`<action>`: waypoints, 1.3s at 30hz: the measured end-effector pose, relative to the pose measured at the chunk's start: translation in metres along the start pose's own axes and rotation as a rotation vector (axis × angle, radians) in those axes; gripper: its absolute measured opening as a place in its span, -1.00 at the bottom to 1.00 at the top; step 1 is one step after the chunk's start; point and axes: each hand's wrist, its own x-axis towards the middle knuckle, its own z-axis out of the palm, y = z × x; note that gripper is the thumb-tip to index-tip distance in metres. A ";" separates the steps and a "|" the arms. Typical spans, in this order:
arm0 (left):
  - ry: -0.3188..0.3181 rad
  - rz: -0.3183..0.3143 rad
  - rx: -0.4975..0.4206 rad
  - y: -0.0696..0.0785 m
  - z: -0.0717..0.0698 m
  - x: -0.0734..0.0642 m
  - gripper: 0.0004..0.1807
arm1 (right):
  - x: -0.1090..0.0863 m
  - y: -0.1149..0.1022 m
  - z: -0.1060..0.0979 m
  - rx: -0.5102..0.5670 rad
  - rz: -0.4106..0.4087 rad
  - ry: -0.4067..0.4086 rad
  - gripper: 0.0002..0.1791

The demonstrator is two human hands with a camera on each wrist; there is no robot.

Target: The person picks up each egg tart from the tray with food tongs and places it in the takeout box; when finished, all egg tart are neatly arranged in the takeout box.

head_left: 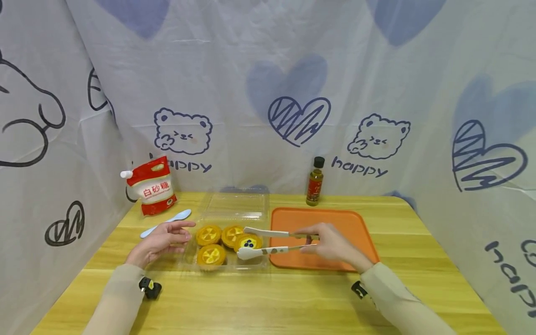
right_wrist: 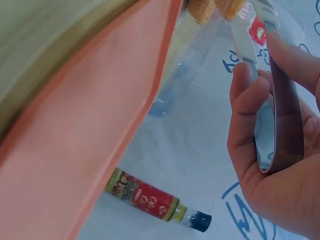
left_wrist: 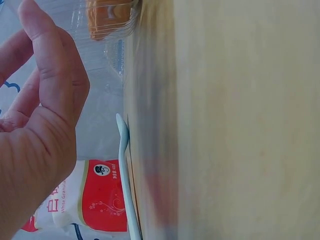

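My right hand holds metal tongs with white tips. Between those tips, spread to either side, is an egg tart with dark berries. Whether the tips press on it I cannot tell. Several other yellow tarts sit in a clear plastic box whose lid is folded back. My left hand is by the box's left side, its fingers loosely extended and holding nothing. In the left wrist view its fingers are near the box wall; contact is unclear.
An orange tray lies right of the box, under my right hand. Behind it stands a bottle with a black cap. A red and white sugar bag and a pale blue spoon are at the left, on the wooden table.
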 end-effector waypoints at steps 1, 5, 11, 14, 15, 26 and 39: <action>0.003 -0.001 0.001 0.000 0.000 0.000 -0.37 | 0.001 -0.001 -0.001 -0.010 -0.013 -0.011 -0.55; 0.004 0.002 0.003 0.000 -0.001 0.000 -0.38 | 0.007 -0.007 -0.006 -0.044 -0.052 -0.046 -0.57; 0.000 0.003 0.004 0.000 -0.001 0.001 -0.38 | 0.019 -0.011 -0.015 -0.076 -0.077 -0.126 -0.56; -0.001 0.008 0.008 -0.001 -0.001 0.000 -0.37 | 0.026 -0.014 -0.018 -0.096 -0.097 -0.153 -0.56; -0.001 0.008 0.010 -0.001 -0.001 0.000 -0.37 | 0.027 -0.015 -0.019 -0.103 -0.097 -0.163 -0.57; 0.001 0.009 0.011 -0.002 -0.001 -0.001 -0.36 | 0.037 -0.027 -0.023 -0.129 -0.069 -0.213 -0.59; -0.002 0.004 0.016 -0.001 -0.001 -0.001 -0.37 | 0.032 -0.028 -0.030 -0.115 -0.024 -0.231 -0.56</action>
